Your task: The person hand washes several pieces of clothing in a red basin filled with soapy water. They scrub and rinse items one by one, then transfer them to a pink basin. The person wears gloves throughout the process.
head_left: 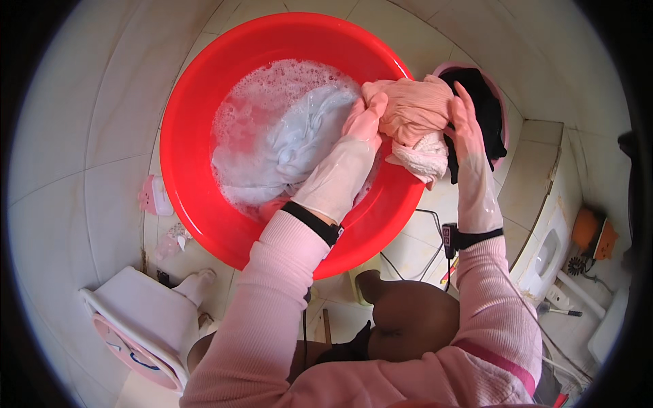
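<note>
Between my two gloved hands, at the right rim of a red basin [197, 211], is a bunched peach garment [411, 109]. My left hand [366, 122] presses its left side, fingers curled against the fabric. My right hand [466, 122] is held to its right side, with long, fairly straight fingers and the thumb against it. A white textured cloth [422, 158] hangs just below the garment, over the rim. Pale blue wet laundry [299, 139] lies in sudsy water in the basin, left of my left hand. Whether the rim bears the garment's weight, I cannot tell.
Behind my right hand stands a pink tub [505, 122] with black clothing [479, 102] in it. A white stool [146, 309] is at the lower left. Right of my right forearm are a tiled ledge [530, 177] and a white ceramic fixture [547, 255]. Cables [432, 234] cross the tiled floor.
</note>
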A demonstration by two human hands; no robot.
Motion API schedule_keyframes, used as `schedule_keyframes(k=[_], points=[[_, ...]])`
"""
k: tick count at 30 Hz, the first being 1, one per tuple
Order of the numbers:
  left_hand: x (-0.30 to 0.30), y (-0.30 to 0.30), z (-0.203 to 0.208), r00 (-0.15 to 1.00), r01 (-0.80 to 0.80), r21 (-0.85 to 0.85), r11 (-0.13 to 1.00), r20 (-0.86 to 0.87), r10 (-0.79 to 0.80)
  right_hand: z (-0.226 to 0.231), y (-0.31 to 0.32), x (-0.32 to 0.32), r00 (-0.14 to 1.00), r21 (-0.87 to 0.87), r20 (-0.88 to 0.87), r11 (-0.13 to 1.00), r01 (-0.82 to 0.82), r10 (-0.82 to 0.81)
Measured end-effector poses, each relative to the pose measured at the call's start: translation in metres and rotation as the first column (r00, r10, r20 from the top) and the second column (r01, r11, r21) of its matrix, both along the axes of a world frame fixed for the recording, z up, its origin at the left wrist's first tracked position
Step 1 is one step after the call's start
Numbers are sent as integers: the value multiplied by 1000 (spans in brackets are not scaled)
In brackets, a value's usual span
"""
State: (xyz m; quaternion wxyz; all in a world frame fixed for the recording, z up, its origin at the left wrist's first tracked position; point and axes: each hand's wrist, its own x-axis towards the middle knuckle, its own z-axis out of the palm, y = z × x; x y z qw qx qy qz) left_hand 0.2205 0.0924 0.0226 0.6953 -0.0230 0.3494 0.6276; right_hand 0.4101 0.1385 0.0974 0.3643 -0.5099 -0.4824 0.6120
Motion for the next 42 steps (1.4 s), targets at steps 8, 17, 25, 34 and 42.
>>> schedule_keyframes(k=[8,17,25,34,42], points=[[-2,6,32,968,95,33,995,-235,-85,8,-61,-12,897,-43,439,998,-40,55],[11,16,23,827,38,-205,978,-543,-146,-10,-97,-38,466,587,809,532,-610,-358],[-2,16,23,809,116,-213,970,-547,-216,38,-89,-53,526,535,840,360,-764,-132],[-27,-4,18,747,306,-342,888,-492,-447,2,-36,-44,373,428,900,612,-665,-224],[-133,-81,-2,-378,93,-425,901,-852,-362,31,-32,-51,753,560,652,727,-398,-90]])
